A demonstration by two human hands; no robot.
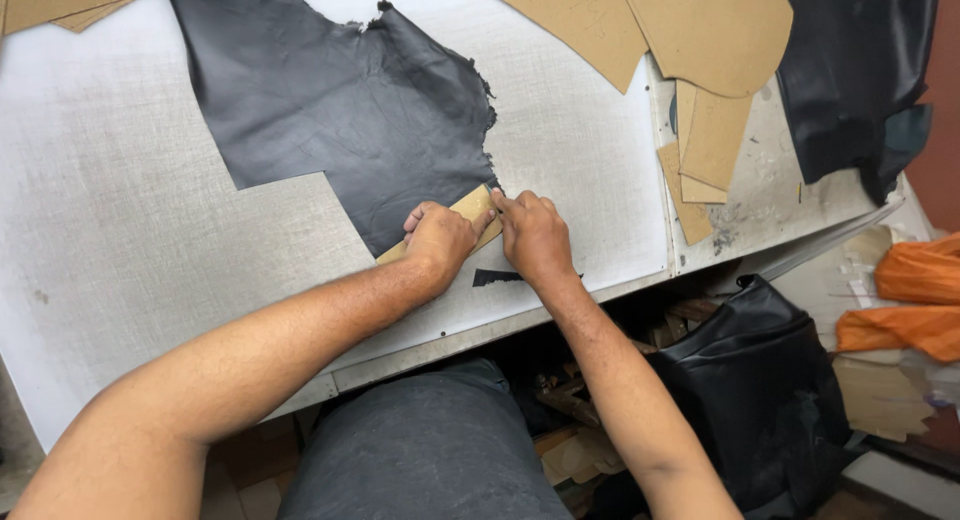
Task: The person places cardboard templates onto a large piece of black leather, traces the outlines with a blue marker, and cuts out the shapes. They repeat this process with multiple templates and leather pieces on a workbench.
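- Left hand: at the centre of the frame, palm down, fingers curled and pressed together on a narrow tan cardboard template, holding it flat against the lower tip of the black leather sheet.
- Right hand: just beside the left hand and to its right, fingers bunched together with the tips meeting the right end of the template. Whether a tool sits between the fingers cannot be told; the fingers hide that spot.
- Cardboard template: a slim strip lying tilted, its right end higher than its left, most of it covered by the left hand. It rests on the leather's edge near the lower centre of the frame.
- Black leather sheet: spread flat from the upper centre down to the hands, with a ragged right edge and a straight cut step on its left side.
- Small black offcut: on the table just below the right hand, apart from the main sheet.
- Pale work table: fills the left and centre of the frame.
- Tan cardboard patterns: several overlapping pieces in the upper right, well apart from the hands.
- Black bag: below the table edge at lower right, beside orange cloth at the right border.
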